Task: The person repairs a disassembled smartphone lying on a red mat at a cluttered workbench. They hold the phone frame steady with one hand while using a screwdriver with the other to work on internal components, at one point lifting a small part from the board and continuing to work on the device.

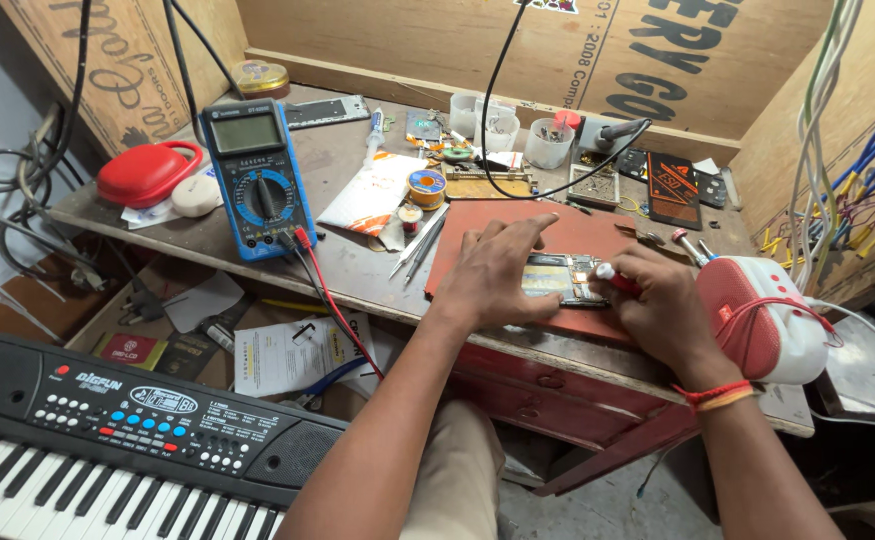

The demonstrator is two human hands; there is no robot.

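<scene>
Plywood panels box in a cluttered wooden desk [357, 265], and I work from the near edge outward. Nearest me sits a black electronic keyboard [107, 430]. My left hand [497, 275] lies flat, fingers spread, pinning an opened phone [557, 278] on the red-brown mat [577, 235]. My right hand [657, 305] is curled around a small red-and-white tool [612, 278], tip at the phone's board, so I judge the probing is mid-way; the next touch wants a steady, fine tip. Right of it stands a red-and-white speaker [762, 315]. Farther left, a blue multimeter [257, 180], then a red oval case [147, 172]. Black stencilled lettering marks the back panels.
</scene>
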